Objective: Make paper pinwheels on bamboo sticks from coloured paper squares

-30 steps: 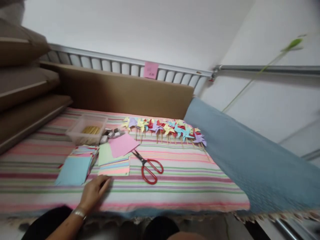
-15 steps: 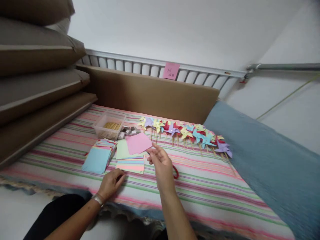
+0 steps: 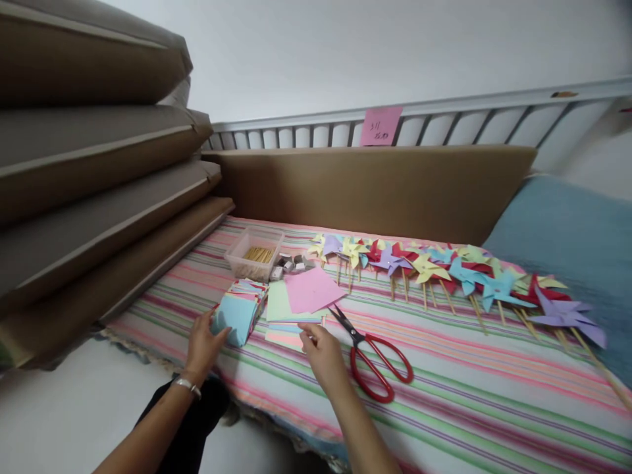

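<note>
My left hand is at the near left corner of a stack of cut paper pieces with light blue on top. Its thumb and fingers are apart, touching or almost touching the stack. My right hand is closed, thumb against curled fingers, at the near edge of a fanned pile of coloured sheets. Whether something small is pinched in it I cannot make out. A pink paper square lies askew on a light green sheet. Red-handled scissors lie partly open right of this hand.
A clear plastic box holds wooden sticks, with small boxes beside it. Paper pinwheels on sticks lie in a row to the right. Brown padded cushions are stacked left. A brown board stands behind the striped cloth.
My right hand has let go of the pink square and drawn back towards me. My left hand has opened and moved to the blue-topped stack. The view has shifted, uncovering the scissors.
</note>
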Tool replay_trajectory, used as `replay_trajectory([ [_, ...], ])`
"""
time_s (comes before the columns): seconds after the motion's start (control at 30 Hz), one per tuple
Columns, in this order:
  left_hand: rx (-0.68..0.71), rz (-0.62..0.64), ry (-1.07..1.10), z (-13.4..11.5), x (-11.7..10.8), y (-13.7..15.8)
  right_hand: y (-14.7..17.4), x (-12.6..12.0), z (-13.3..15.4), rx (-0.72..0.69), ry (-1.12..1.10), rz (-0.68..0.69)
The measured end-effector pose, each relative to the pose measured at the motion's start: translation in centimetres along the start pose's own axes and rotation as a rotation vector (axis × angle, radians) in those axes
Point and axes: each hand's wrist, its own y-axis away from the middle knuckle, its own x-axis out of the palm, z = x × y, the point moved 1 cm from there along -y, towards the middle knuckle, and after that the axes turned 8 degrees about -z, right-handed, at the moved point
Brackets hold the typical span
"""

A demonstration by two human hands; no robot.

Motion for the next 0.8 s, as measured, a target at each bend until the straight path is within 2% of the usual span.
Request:
replay_trajectory([
  [0.2, -0.072, 0.012, -0.144, -0.3, 1.5, -0.4, 1.1, 0.8, -0.8, -0.033, 0.09, 0.071],
  [0.37, -0.098, 0.036, -0.19, -0.9, 1.7, -0.9, 1.6, 0.9, -1.2, -0.062, 0.148, 0.114],
  [0.57, -0.093, 0.015, -0.177, -1.1, 1.7, -0.5, 1.9, 0.6, -1.4, -0.085, 0.214, 0.13],
  [0.8, -0.121, -0.092, -0.083, -1.2, 2.0, 0.4, 2.1, 0.0, -1.6, -0.071, 0.241, 0.137],
])
